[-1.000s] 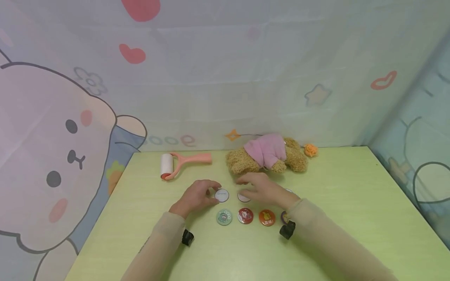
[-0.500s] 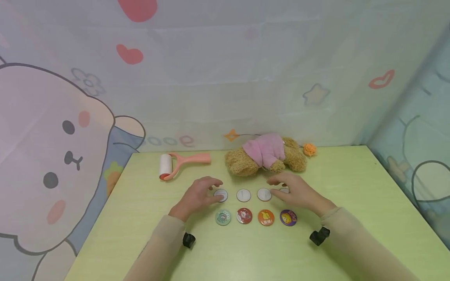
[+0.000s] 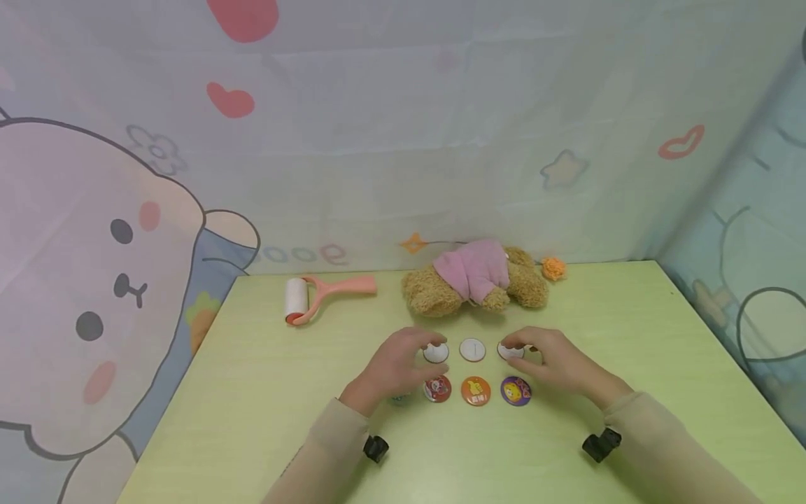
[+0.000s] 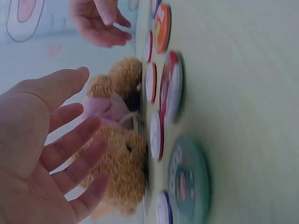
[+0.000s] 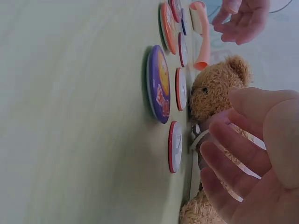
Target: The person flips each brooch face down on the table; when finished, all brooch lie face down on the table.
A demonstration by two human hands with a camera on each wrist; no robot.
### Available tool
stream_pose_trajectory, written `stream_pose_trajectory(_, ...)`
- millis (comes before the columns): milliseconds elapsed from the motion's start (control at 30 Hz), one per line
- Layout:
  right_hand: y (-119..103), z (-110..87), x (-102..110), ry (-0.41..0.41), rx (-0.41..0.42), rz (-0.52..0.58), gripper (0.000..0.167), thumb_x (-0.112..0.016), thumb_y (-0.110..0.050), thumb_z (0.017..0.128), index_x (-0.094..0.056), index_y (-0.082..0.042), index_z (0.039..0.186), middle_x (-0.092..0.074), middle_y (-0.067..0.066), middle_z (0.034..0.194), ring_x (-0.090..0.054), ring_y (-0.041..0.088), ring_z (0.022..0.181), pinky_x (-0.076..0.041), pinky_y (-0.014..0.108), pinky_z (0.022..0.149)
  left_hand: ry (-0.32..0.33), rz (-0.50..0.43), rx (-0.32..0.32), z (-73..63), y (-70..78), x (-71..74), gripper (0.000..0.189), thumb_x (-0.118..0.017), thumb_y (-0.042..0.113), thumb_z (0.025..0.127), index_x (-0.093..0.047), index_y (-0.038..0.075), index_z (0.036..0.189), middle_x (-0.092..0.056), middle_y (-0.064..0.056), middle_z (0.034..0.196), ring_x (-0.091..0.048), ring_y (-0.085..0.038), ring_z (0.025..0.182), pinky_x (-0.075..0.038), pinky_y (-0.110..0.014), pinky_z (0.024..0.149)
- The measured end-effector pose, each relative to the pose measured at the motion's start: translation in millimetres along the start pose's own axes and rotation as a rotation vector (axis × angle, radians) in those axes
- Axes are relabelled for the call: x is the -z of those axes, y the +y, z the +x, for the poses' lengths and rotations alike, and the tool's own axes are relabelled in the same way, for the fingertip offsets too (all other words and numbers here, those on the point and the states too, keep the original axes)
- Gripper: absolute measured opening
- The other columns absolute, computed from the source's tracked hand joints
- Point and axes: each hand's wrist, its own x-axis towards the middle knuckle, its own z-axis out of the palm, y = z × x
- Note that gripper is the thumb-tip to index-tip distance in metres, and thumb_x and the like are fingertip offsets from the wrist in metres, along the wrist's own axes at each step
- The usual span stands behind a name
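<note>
Round pin badges lie in two rows on the table. The front row shows printed faces: a green badge (image 4: 188, 182), a red badge (image 3: 437, 388), an orange badge (image 3: 476, 390) and a purple badge (image 3: 516, 390). Behind them, white badge backs (image 3: 472, 350) face up. My left hand (image 3: 398, 362) hovers with relaxed, spread fingers by the second white back (image 3: 434, 352), mostly hiding the green badge from the head camera. Fingers loosely bent, my right hand (image 3: 557, 358) hovers by the rightmost white back (image 5: 175, 147). Both wrist views show nothing held.
A teddy bear in a pink top (image 3: 475, 273) lies behind the badges. Left of it is a lint roller with a pink handle (image 3: 346, 285). An orange fuzzy ball (image 3: 555, 269) sits at the table's back edge, before a printed cloth backdrop (image 3: 390, 140).
My right hand has moved right along the back row, from the second white back to the rightmost. My left hand has shifted right from the first white back to the second.
</note>
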Motion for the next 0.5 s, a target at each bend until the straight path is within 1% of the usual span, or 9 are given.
stream_pose_trajectory(133,0.6,-9.8,1.4,-0.009,0.03,-0.008,0.023,-0.075,-0.015,0.098,-0.074,-0.006,0.12,-0.077,0.004,0.114,-0.072,0.024,0.103,-0.06,0.048,0.089,-0.024,0.039,-0.029,6.4,12.8,-10.6,0.041,-0.079,0.029,0.094,-0.072,0.009,0.129,-0.075,-0.003,0.122,-0.068,-0.021,0.114,-0.053,-0.037,0.102)
stream_pose_trajectory(267,1.6,-20.0,2.4,-0.015,0.047,-0.011,0.023,-0.077,-0.014,0.096,-0.074,-0.006,0.117,-0.077,0.004,0.111,-0.072,0.024,0.101,-0.061,0.047,0.087,-0.036,0.053,-0.07,11.2,23.4,-18.4,0.04,-0.08,0.029,0.094,-0.073,0.009,0.128,-0.077,-0.002,0.119,-0.07,-0.022,0.11,-0.052,-0.035,0.101)
stream_pose_trajectory(367,2.9,-26.8,2.6,-0.018,0.038,-0.016,0.024,-0.08,-0.016,0.095,-0.074,-0.007,0.117,-0.076,0.003,0.111,-0.071,0.023,0.1,-0.061,0.044,0.086,-0.032,0.05,-0.095,13.5,29.4,-23.9,0.039,-0.08,0.029,0.094,-0.073,0.01,0.127,-0.078,-0.001,0.119,-0.071,-0.023,0.11,-0.052,-0.035,0.101)
stream_pose_trajectory(433,3.4,-29.9,2.4,-0.029,0.027,-0.019,0.026,-0.081,-0.018,0.094,-0.074,-0.008,0.117,-0.076,0.002,0.111,-0.071,0.021,0.1,-0.061,0.043,0.086,-0.029,0.058,-0.108,14.6,32.5,-27.6,0.038,-0.081,0.028,0.093,-0.073,0.011,0.126,-0.078,0.0,0.12,-0.071,-0.021,0.112,-0.051,-0.035,0.103)
stream_pose_trajectory(500,3.2,-32.3,2.3,-0.047,0.008,-0.017,0.029,-0.081,-0.02,0.093,-0.074,-0.008,0.119,-0.075,0.001,0.112,-0.071,0.02,0.1,-0.061,0.042,0.086,-0.033,0.092,-0.112,15.6,35.7,-31.4,0.039,-0.082,0.029,0.092,-0.074,0.012,0.126,-0.077,0.001,0.12,-0.071,-0.019,0.112,-0.051,-0.034,0.103)
